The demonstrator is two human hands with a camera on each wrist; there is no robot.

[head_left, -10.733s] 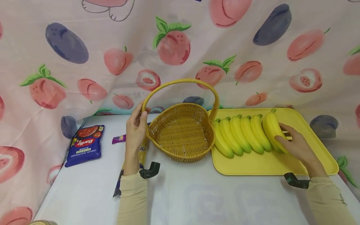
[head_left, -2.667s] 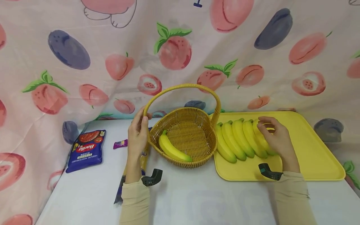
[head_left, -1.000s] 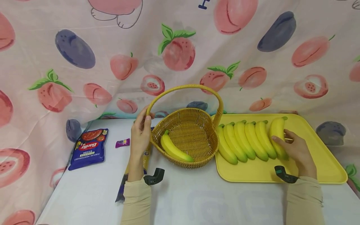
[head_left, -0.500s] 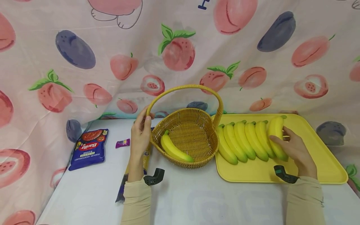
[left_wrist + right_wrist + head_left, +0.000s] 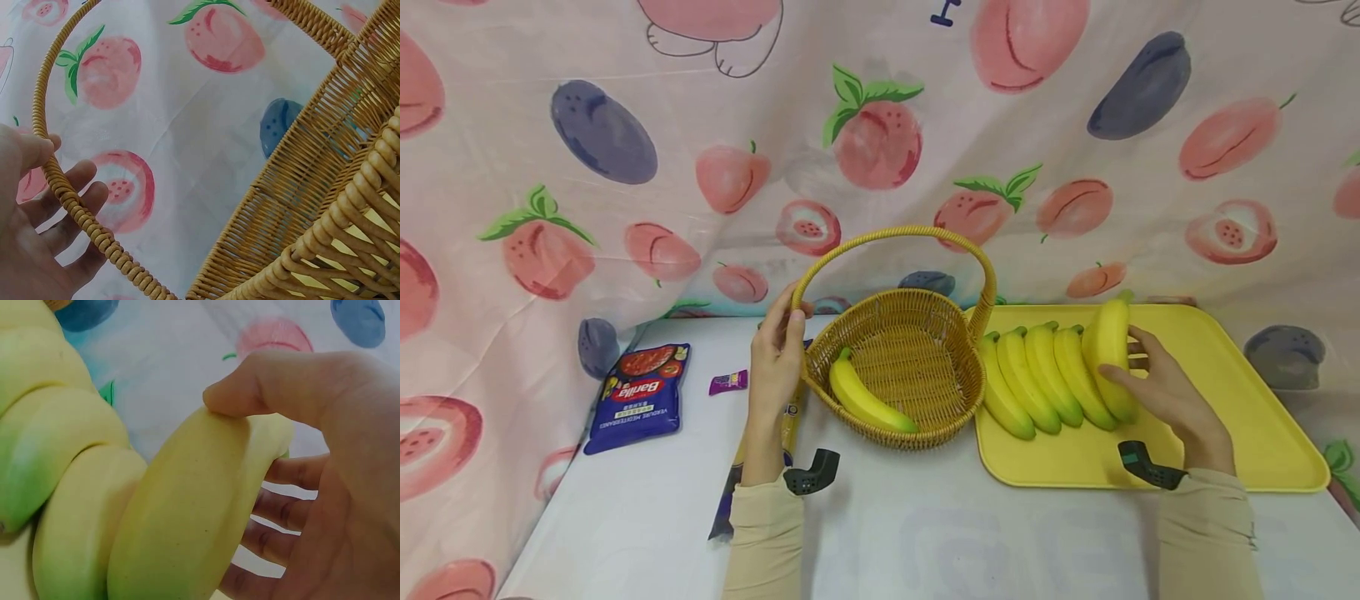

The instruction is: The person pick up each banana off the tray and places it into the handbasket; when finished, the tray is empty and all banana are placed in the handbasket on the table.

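In the head view my left hand [image 5: 775,358] holds the left side of the yellow-brown wicker basket's handle [image 5: 891,237]. In the left wrist view, the thumb and fingers bend around this handle [image 5: 94,228]. One banana [image 5: 867,398] lies in the left front of the basket [image 5: 925,367]. On the right, my right hand [image 5: 1168,396] grips a banana [image 5: 1107,342] between thumb and fingers, its stem end raised. This held banana [image 5: 187,506] leans close beside the row of bananas [image 5: 1041,375] on the yellow tray [image 5: 1255,433].
A blue Barilla pouch [image 5: 638,400] and a small purple packet [image 5: 728,382] lie on the white table [image 5: 925,525] at the left. A yellow and dark blue package [image 5: 790,421] is partly hidden under my left arm. A fruit-print cloth [image 5: 880,142] hangs behind.
A banana from the tray has come to lie in the basket. My right hand has since taken another banana, lifting its stem end and shifting it left. The left hand stays on the handle.
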